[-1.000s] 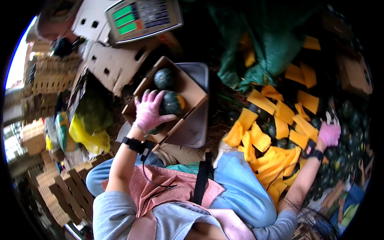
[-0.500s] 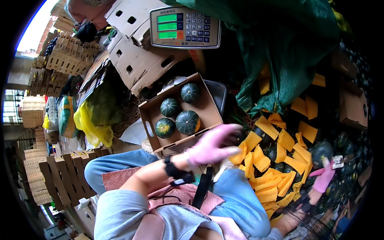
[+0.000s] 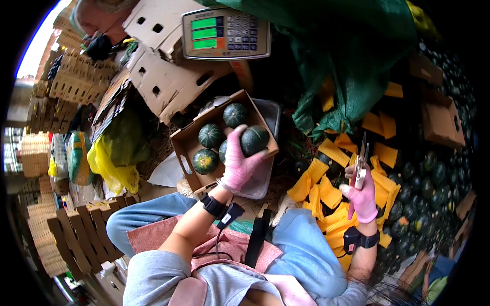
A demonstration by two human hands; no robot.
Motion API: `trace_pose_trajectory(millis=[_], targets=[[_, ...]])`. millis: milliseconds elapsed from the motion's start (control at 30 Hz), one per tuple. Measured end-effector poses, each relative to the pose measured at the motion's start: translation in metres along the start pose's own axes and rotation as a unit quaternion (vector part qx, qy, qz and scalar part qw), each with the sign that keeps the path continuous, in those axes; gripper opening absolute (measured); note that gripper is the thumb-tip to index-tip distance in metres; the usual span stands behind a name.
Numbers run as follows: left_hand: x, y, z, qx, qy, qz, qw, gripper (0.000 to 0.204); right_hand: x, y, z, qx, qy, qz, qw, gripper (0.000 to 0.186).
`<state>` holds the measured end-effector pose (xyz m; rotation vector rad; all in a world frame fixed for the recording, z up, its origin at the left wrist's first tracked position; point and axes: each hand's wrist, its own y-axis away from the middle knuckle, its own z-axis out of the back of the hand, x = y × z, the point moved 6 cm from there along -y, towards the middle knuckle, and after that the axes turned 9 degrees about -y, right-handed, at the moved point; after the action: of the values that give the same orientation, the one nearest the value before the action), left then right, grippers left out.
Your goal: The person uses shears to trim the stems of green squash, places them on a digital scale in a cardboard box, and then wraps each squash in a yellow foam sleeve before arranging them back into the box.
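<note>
I see pink gloves, red-handled shears, a dark-green squash, faintly striped; at seven o'clock in the brown box, a yellow-mottled squash; from that box, a green sack toward two, yellow-orange strips toward four.

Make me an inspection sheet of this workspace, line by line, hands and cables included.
Surface: cardboard box overlapping a grey tray.
Handled things: dark green squash held at the box; four others inside, one mostly hidden. Red-handled clippers.
Clutter: yellow netting pieces strewn on the right.
Hands: left hand grips the squash; right hand holds the clippers. Both pink-gloved.
Cables: black cable from the left wrist device.
Surroundings: scale display, green sack, squash pile.
</note>
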<state>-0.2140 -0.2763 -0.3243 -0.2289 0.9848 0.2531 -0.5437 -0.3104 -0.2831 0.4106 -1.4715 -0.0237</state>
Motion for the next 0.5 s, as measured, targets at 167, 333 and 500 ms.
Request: trace_pose_trajectory(millis=[167, 333, 500], targets=[[0.018, 0.012, -0.025, 0.105, -0.413, -0.174, 0.888, 0.059, -0.01, 0.002, 0.005, -0.052, -0.038, -0.012, 0.998, 0.054], [-0.02, 0.028, -0.033, 0.133, -0.285, -0.263, 0.912, 0.032, -0.006, 0.003, 0.008, -0.058, 0.009, -0.041, 0.997, 0.052], [-0.051, 0.077, -0.052, 0.262, -0.059, -0.382, 0.884, 0.021, 0.001, 0.005, 0.006, -0.087, -0.029, -0.031, 0.995, 0.052]])
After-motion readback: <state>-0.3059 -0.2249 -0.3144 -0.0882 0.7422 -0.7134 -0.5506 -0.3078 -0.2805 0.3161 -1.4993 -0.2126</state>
